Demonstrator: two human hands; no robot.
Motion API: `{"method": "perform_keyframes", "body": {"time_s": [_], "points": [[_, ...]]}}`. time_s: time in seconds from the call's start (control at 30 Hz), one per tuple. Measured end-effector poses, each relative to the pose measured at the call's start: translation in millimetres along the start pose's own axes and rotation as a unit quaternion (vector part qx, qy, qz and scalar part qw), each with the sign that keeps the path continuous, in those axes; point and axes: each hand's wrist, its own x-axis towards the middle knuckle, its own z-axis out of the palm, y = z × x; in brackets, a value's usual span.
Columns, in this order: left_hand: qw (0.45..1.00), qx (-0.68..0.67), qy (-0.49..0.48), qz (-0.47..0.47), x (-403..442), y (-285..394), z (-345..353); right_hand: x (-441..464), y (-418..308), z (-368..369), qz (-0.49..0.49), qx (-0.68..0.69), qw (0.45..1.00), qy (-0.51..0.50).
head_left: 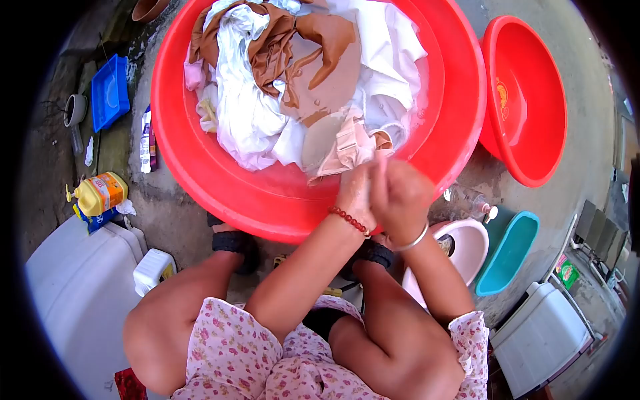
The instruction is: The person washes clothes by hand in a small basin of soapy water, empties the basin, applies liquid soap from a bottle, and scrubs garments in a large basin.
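A large red basin (267, 217) holds water and soaking clothes. Brown cloth (327, 40) and white cloth (243, 100) lie in it, with more white fabric at the right. My left hand (357, 193), with a red bead bracelet at the wrist, is closed on a light pink cloth (351, 143) at the basin's near side. Pressed against it is my right hand (402, 200), its fingers curled and a silver bangle at its wrist. What the right fingers hold is hidden. The pink cloth hangs from the hands towards the water.
An empty red basin (543, 100) leans at the right. Nearer stand a pink basin (475, 247), a teal tub (510, 253) and a clear bottle (470, 201). At the left are a yellow pump bottle (100, 193), a white jug (153, 270) and a blue tray (110, 93).
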Motion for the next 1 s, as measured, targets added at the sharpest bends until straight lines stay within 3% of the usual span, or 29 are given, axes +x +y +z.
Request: {"method": "perform_keyframes", "body": {"time_s": [0.03,0.1,0.13,0.17,0.23,0.3,0.33,0.4,0.43,0.53,0.57,0.63,0.67,0.7,0.77,0.8,0.83,0.87,0.93,1.0], "points": [[0.971,0.048,0.228,0.055,-5,-2,28,11,17,1,0.031,-0.039,0.999,0.018],[0.968,0.042,0.232,0.082,-3,-2,7,8,21,-2,0.034,-0.067,0.997,0.006],[0.978,0.148,0.132,0.07,10,4,-46,0,4,-4,0.014,-0.015,1.0,0.006],[0.982,0.145,0.111,0.045,8,6,-42,-7,-13,-4,-0.006,0.038,0.999,0.002],[0.988,0.14,0.068,-0.007,4,10,-33,2,-33,-12,-0.037,0.002,0.998,-0.048],[0.976,0.076,0.187,0.08,-4,1,14,5,22,3,0.054,-0.052,0.997,0.01],[0.984,0.08,0.148,0.055,-6,4,26,10,44,-2,0.078,-0.111,0.991,-0.003],[0.991,0.03,0.092,0.09,-6,7,31,12,65,-7,0.313,0.154,0.937,-0.013],[0.991,-0.006,0.082,0.105,-9,11,36,12,71,-9,0.401,0.307,0.863,-0.01],[0.99,-0.084,0.01,0.11,-8,12,38,22,59,-11,0.479,0.375,0.793,0.03],[0.99,-0.084,0.013,0.11,-9,6,37,23,54,-10,0.518,0.408,0.75,0.053],[0.996,-0.01,0.042,0.081,-4,-12,33,21,49,-9,0.525,0.425,0.732,0.081],[0.988,0.08,0.065,0.118,0,-17,30,15,55,-9,0.463,0.353,0.812,0.031],[0.988,0.079,0.065,0.118,1,-17,24,12,58,-10,0.391,0.274,0.878,-0.022],[0.972,0.106,0.157,0.138,3,-11,18,-2,42,-11,0.199,0.049,0.979,-0.004],[0.957,0.123,0.234,0.117,-1,-5,28,-6,22,-10,0.108,0.05,0.993,0.005],[0.957,0.123,0.236,0.117,5,-6,8,-8,9,-9,0.017,0.048,0.999,0.014],[0.939,0.23,0.165,0.196,6,-2,4,-8,8,-8,0.019,0.048,0.999,0.013],[0.963,0.16,0.16,0.148,8,-11,-1,-2,12,-1,-0.063,0.027,0.997,0.022],[0.966,0.144,0.165,0.137,3,-9,15,3,23,-3,-0.04,-0.037,0.998,0.017]]}}
